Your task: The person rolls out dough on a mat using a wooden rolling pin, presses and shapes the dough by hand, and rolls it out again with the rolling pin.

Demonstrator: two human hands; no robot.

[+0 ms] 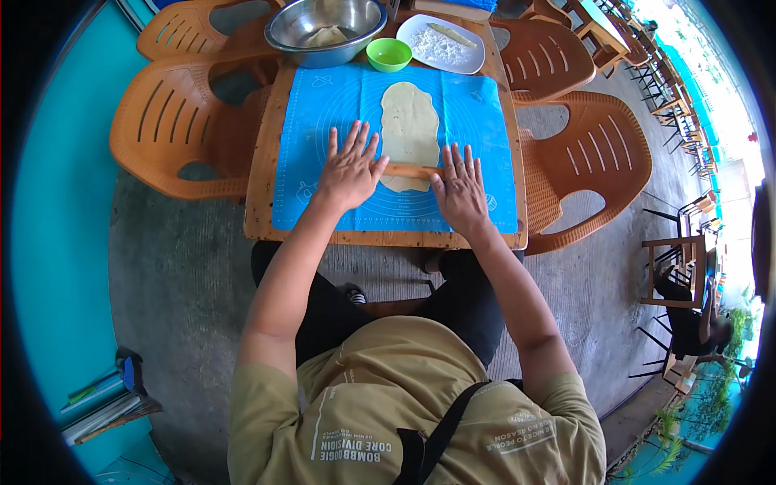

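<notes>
A long, flattened oval sheet of pale dough (410,121) lies on a blue silicone mat (323,105) marked with circles. Across its near end rests a thin wooden rolling pin (411,170). My left hand (350,171) presses palm-down over the pin's left end, fingers stretched out and apart. Over the right end lies my right hand (463,191), also flat with its fingers extended. Both hands cover the pin's ends, so only its middle shows. A short strip of dough is visible on the near side of the pin.
At the table's far side stand a metal bowl (311,55) with dough inside, a small green bowl (389,54), and a white plate (461,61) holding white powder and a strip-shaped piece. Orange chairs (190,125) flank the wooden table (260,194). A person (687,311) sits far right.
</notes>
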